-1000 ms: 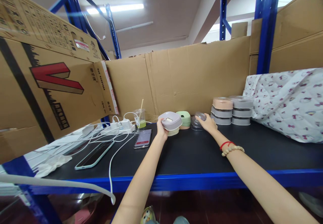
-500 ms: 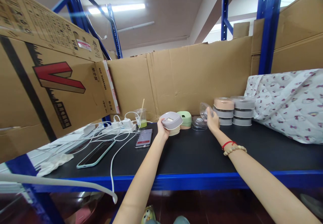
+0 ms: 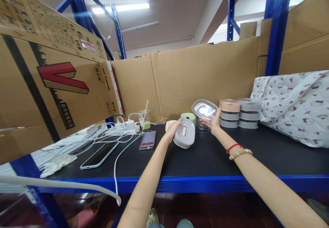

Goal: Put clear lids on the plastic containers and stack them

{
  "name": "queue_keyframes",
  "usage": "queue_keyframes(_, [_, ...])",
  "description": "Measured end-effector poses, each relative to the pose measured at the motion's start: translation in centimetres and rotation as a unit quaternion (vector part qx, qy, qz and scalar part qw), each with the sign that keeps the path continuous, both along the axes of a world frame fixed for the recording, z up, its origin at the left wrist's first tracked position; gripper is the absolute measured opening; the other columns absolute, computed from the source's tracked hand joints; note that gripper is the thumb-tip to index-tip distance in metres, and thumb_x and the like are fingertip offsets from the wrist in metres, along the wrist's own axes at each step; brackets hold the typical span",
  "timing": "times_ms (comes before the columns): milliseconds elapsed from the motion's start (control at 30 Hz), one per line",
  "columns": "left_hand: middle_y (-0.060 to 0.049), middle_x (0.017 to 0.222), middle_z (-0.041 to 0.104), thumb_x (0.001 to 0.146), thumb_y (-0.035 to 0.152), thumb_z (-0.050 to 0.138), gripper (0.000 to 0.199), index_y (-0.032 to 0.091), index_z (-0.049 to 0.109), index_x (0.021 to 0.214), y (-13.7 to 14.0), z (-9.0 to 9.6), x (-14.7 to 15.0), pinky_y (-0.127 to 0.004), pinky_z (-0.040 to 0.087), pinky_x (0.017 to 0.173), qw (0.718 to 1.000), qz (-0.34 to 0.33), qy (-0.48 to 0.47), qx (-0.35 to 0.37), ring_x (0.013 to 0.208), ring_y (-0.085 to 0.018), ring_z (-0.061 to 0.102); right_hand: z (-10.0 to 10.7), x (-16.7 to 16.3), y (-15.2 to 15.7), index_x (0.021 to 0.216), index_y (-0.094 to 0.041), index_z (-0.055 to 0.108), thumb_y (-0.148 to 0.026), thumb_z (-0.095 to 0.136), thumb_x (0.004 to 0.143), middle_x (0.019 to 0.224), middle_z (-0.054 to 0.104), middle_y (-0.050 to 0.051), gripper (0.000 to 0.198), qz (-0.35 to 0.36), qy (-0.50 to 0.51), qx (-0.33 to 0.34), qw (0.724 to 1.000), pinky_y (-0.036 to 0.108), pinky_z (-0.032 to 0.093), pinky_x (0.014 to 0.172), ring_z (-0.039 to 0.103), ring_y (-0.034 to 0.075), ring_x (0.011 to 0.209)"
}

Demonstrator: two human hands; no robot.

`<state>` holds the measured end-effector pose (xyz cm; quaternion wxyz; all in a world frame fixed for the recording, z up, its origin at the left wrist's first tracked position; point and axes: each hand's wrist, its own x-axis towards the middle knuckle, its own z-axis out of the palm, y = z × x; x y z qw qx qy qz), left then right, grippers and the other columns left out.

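Cardboard sheets (image 3: 195, 73) line the back and left of a blue metal rack, likely as a screen; the black shelf top (image 3: 205, 159) serves as the workbench. Patterned fabric bundle (image 3: 295, 104) lies at far right, out of the way. Two stacks of round grey containers (image 3: 240, 113), one topped with a peach lid, stand against the back wall just right of the hands, apparently stock within reach. A green container (image 3: 189, 116) and a cream one (image 3: 168, 125) sit at the back, partly hidden behind the hands. Left side: power strip with white cables (image 3: 120, 130), a plastic cup with green drink (image 3: 145, 120), a dark phone (image 3: 147, 140) face up, a second phone in a light case (image 3: 99, 155).

Left hand (image 3: 171, 130) is closed around a grey-lilac lid with a central latch (image 3: 183, 137), tilted so its top faces the camera, held low, just above the shelf. Right hand (image 3: 213, 121) pinches a clear plastic tray (image 3: 204, 109) by its near edge, fingers clamped under it, lifted above a stack of similar clear trays (image 3: 202, 127) on the shelf. Lid and tray are near each other, not touching.
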<state>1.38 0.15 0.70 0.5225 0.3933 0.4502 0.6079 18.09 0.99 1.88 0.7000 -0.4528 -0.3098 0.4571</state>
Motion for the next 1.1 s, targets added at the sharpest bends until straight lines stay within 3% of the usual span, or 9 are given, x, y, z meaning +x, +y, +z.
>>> queue_keyframes(133, [-0.002, 0.049, 0.053, 0.067, 0.009, 0.066, 0.008, 0.011, 0.064, 0.06, -0.4, -0.2, 0.0, -0.022, 0.037, 0.048, 0.98, -0.062, 0.185, -0.045, 0.05, -0.015, 0.051, 0.2, -0.6, -0.1, 0.13, 0.003, 0.046, -0.059, 0.003, 0.093, 0.058, 0.064, 0.012, 0.084, 0.027, 0.03, -0.005, 0.999, 0.02, 0.044, 0.045, 0.062, 0.016, 0.053])
queue_keyframes(233, [0.001, 0.044, 0.05, 0.07, 0.017, 0.066, 0.01, 0.009, 0.068, 0.077, -0.6, -0.3, -0.2, -0.024, 0.036, 0.044, 0.954, -0.069, 0.289, -0.038, 0.04, -0.014, 0.046, 0.3, -1.1, -0.4, 0.13, 0.0, 0.046, -0.059, 0.01, 0.094, 0.053, 0.062, 0.009, 0.078, 0.06, 0.057, -0.004, 0.997, 0.019, 0.042, 0.042, 0.06, 0.015, 0.047])
queue_keyframes(333, [-0.001, 0.062, 0.063, 0.077, 0.03, 0.064, 0.028, 0.015, 0.068, 0.099, -0.8, -0.1, -0.4, -0.026, 0.043, 0.054, 0.899, -0.014, 0.436, 0.04, 0.043, -0.013, 0.051, 0.5, -1.6, -0.7, 0.133, -0.002, 0.045, -0.057, 0.011, 0.094, 0.053, 0.062, 0.009, 0.075, 0.095, 0.059, -0.001, 0.994, 0.019, 0.041, 0.041, 0.06, 0.015, 0.047])
queue_keyframes(400, [-0.003, 0.084, 0.069, 0.08, 0.039, 0.061, 0.029, 0.019, 0.07, 0.099, -1.0, 0.1, -0.4, -0.026, 0.046, 0.065, 0.87, 0.049, 0.483, 0.088, 0.052, -0.012, 0.058, 0.6, -1.8, -0.9, 0.135, -0.005, 0.043, -0.055, 0.013, 0.095, 0.054, 0.063, 0.008, 0.071, 0.108, 0.052, 0.005, 0.993, 0.018, 0.041, 0.042, 0.06, 0.015, 0.048])
queue_keyframes(500, [-0.004, 0.101, 0.069, 0.083, 0.042, 0.058, 0.029, 0.019, 0.07, 0.095, -1.0, 0.6, -0.1, -0.023, 0.047, 0.062, 0.911, 0.078, 0.388, 0.12, 0.056, -0.01, 0.061, 0.8, -2.1, -1.3, 0.134, -0.009, 0.042, -0.051, 0.017, 0.096, 0.058, 0.065, 0.007, 0.062, 0.128, 0.04, 0.023, 0.991, 0.019, 0.042, 0.043, 0.062, 0.015, 0.05])
queue_keyframes(667, [-0.009, 0.084, 0.069, 0.09, 0.035, 0.049, 0.033, 0.008, 0.065, 0.101, -1.0, 0.9, 0.4, -0.02, 0.043, 0.043, 0.983, -0.029, 0.167, 0.076, 0.041, -0.008, 0.056, 0.8, -2.8, -1.9, 0.12, -0.012, 0.049, -0.037, 0.022, 0.098, 0.069, 0.068, 0.008, 0.043, 0.198, -0.011, 0.052, 0.979, 0.019, 0.045, 0.047, 0.065, 0.014, 0.057])
queue_keyframes(767, [-0.005, 0.064, 0.065, 0.088, 0.026, 0.053, 0.025, 0.007, 0.064, 0.099, -1.2, 0.9, 0.6, -0.019, 0.044, 0.042, 0.99, -0.063, 0.11, 0.063, 0.039, -0.01, 0.056, 0.5, -3.2, -1.9, 0.106, -0.014, 0.052, -0.027, 0.033, 0.095, 0.079, 0.07, 0.009, 0.025, 0.225, -0.044, 0.067, 0.971, 0.02, 0.048, 0.049, 0.066, 0.015, 0.063])
queue_keyframes(867, [-0.001, 0.053, 0.06, 0.084, 0.011, 0.055, 0.019, 0.004, 0.064, 0.099, -1.3, 0.9, 0.7, -0.017, 0.045, 0.045, 0.996, -0.032, 0.062, 0.058, 0.04, -0.009, 0.056, 0.3, -3.5, -1.7, 0.097, -0.016, 0.053, -0.024, 0.044, 0.09, 0.09, 0.07, 0.009, 0.014, 0.23, -0.066, 0.081, 0.968, 0.021, 0.049, 0.05, 0.067, 0.016, 0.07])
queue_keyframes(1100, [0.003, 0.048, 0.055, 0.082, 0.002, 0.047, 0.027, 0.002, 0.063, 0.103, -0.5, 0.5, 0.4, -0.018, 0.045, 0.046, 0.994, 0.041, 0.067, 0.071, 0.038, -0.009, 0.054, 0.4, -3.9, -1.7, 0.104, -0.018, 0.057, -0.021, 0.054, 0.081, 0.105, 0.067, 0.008, 0.023, 0.237, -0.088, 0.079, 0.964, 0.022, 0.052, 0.053, 0.066, 0.017, 0.084])
